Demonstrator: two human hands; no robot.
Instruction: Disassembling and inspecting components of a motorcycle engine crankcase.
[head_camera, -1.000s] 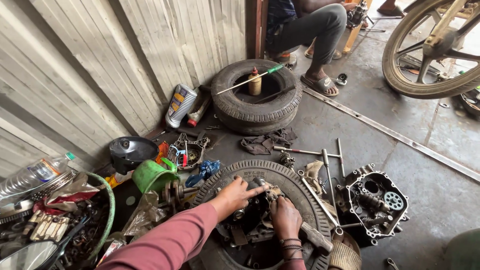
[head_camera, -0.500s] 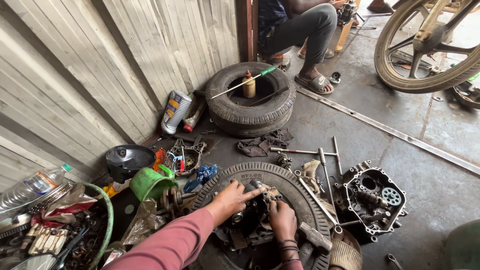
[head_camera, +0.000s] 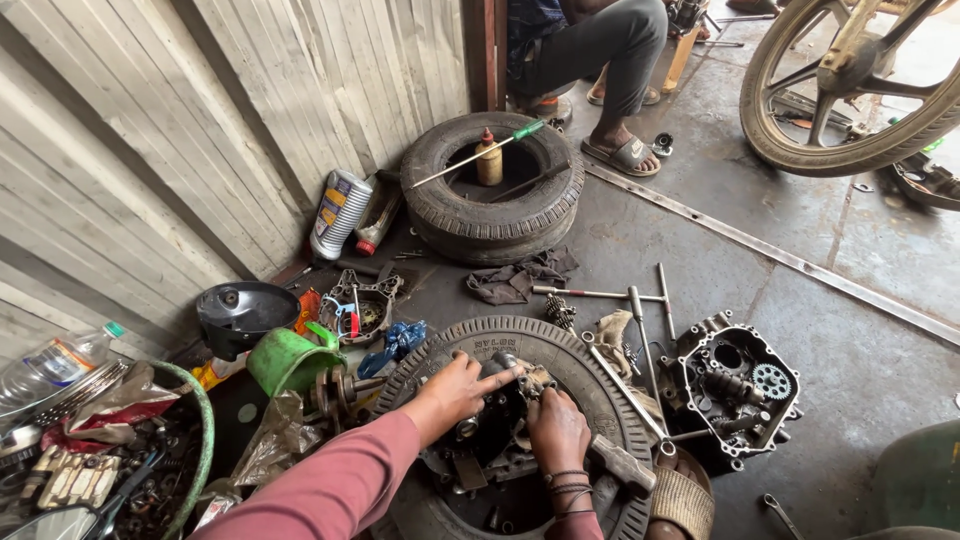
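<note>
Head view looks down at both hands working on an engine block (head_camera: 490, 440) that sits in the hollow of a tyre (head_camera: 600, 385) lying flat on the concrete floor (head_camera: 850, 360). The left hand (head_camera: 458, 392), in a pink sleeve (head_camera: 340, 485), lies spread across the top of the block, its forefinger stretched out to a small metal part (head_camera: 530, 378) at the far edge. The right hand (head_camera: 556, 430) is clenched around that same part from the near side, knuckles up, dark bands on its wrist. A hammer (head_camera: 622, 462) lies on the tyre just beside the right wrist. To the right, an open engine casing (head_camera: 735, 385) with a gear wheel rests on the floor, near a T-handled wrench (head_camera: 600, 294). Farther off, a second tyre (head_camera: 495, 195) holds a small bottle (head_camera: 488, 160) and a green-handled screwdriver (head_camera: 480, 150). A green jug (head_camera: 290, 358) stands to the left.
</note>
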